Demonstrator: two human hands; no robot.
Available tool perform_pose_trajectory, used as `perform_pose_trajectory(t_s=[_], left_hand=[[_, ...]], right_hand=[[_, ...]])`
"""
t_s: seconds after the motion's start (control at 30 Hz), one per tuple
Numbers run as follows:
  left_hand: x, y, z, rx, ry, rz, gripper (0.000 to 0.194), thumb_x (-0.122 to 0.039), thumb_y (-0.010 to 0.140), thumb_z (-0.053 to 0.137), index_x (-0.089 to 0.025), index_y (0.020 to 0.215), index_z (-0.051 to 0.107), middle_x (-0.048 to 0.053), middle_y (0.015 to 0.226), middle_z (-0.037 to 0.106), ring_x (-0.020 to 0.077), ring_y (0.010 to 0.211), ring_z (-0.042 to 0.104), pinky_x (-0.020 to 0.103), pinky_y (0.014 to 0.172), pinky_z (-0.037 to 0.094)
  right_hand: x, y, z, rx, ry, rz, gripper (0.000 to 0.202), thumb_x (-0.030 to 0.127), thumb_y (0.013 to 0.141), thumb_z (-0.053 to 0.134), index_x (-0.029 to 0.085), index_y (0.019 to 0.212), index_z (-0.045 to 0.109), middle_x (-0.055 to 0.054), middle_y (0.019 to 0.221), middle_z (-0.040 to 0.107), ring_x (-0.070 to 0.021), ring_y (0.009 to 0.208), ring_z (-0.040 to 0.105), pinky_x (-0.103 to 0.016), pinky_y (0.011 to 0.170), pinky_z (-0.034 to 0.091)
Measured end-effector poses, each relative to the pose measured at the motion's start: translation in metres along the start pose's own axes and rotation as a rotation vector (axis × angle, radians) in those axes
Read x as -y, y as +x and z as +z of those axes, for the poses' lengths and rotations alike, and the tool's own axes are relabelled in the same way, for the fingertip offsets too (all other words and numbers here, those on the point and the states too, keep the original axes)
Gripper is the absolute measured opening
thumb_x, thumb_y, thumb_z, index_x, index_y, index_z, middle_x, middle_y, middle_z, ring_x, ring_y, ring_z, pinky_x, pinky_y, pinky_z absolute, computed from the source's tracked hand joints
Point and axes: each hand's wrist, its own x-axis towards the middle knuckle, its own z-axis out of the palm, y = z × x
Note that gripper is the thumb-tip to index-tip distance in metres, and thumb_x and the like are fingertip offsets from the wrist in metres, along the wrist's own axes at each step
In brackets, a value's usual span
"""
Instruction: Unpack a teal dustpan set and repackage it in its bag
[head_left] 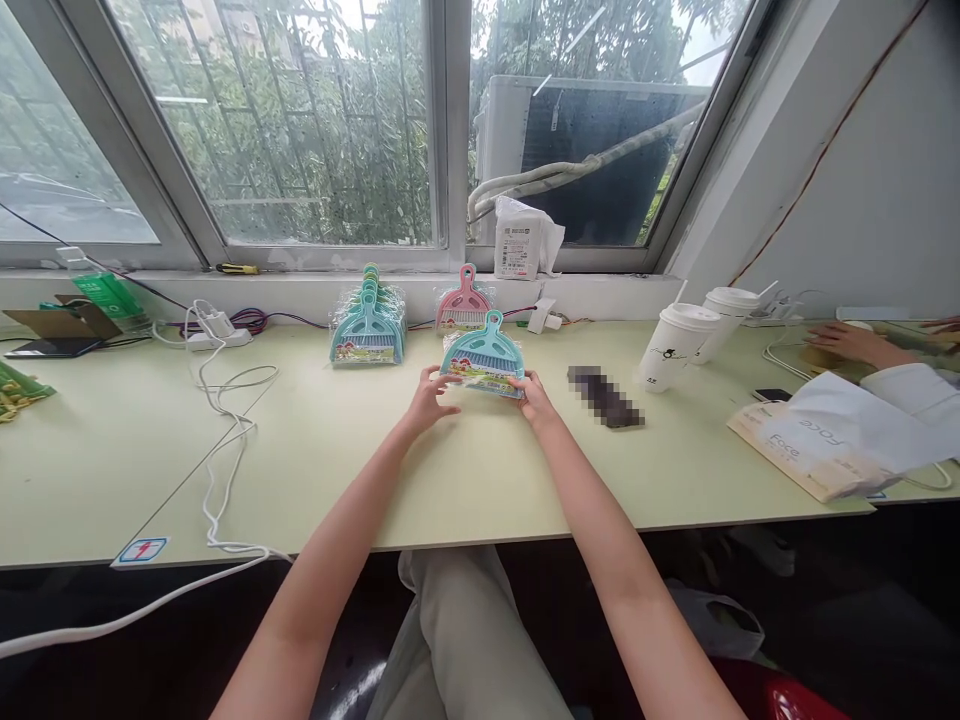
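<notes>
A blue mini dustpan and brush set (484, 355) in clear wrap, with a printed label along its bottom, is held up over the table in front of me. My right hand (535, 400) pinches its lower right corner, thumb on the front. At the lower left corner is my left hand (431, 402), its thumb and fingers apart; the fingertips reach the wrap's edge, and whether they touch it I cannot tell. Behind to the left stands a row of similar wrapped blue-green sets (367, 330). A pink wrapped set (466, 300) leans by the wall.
Two white cups (679, 345) with straws and a blurred dark object (606, 397) are to the right. A tissue pack (817, 435) lies near another person's hand (851, 343). White cables (225, 450) trail across the table's left side. A green bottle (109, 290) is at far left.
</notes>
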Motion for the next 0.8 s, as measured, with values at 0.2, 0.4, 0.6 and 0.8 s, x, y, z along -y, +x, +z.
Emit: perform_pose_trajectory(t_s=[0.2,0.4,0.6,0.8], left_hand=[[0.003,0.002,0.006,-0.353,0.157,0.017,0.012,-0.028,0.084,0.063,-0.020,0.079,0.070,0.008,0.121,0.055,0.0219,0.099,0.060,0.038,0.090,0.049],[0.002,-0.001,0.000,-0.488,0.081,0.014,0.007,-0.022,0.085,0.058,-0.019,0.082,0.063,0.009,0.109,0.060,0.0201,0.094,0.062,0.030,0.082,0.049],[0.018,0.010,-0.001,-0.495,-0.051,-0.031,0.041,-0.014,0.078,0.063,-0.022,0.115,0.047,0.005,0.105,0.063,0.0131,0.079,0.065,0.023,0.071,0.048],[0.040,0.062,-0.008,-0.290,0.191,-0.130,0.003,-0.017,0.075,0.062,-0.019,0.078,0.062,0.006,0.077,0.068,0.0219,0.086,0.063,0.031,0.079,0.048]], right_hand=[[0.000,-0.006,0.006,0.123,-0.066,-0.046,0.041,0.017,0.064,0.072,0.025,0.086,0.039,0.005,0.081,0.066,-0.0151,0.074,0.067,-0.031,0.068,0.058],[-0.009,-0.005,0.013,0.184,-0.285,-0.325,0.043,0.038,0.061,0.074,0.024,0.085,0.040,0.000,0.091,0.067,-0.0167,0.080,0.063,-0.032,0.074,0.052],[-0.018,0.008,0.012,-0.036,-0.753,-0.483,0.025,0.041,0.071,0.064,0.024,0.077,0.048,-0.001,0.088,0.068,-0.0175,0.074,0.062,-0.028,0.065,0.045],[-0.016,0.050,0.018,-0.096,-1.001,-0.631,0.007,0.025,0.078,0.059,0.024,0.084,0.056,-0.002,0.091,0.070,-0.0189,0.075,0.065,-0.027,0.064,0.042]])
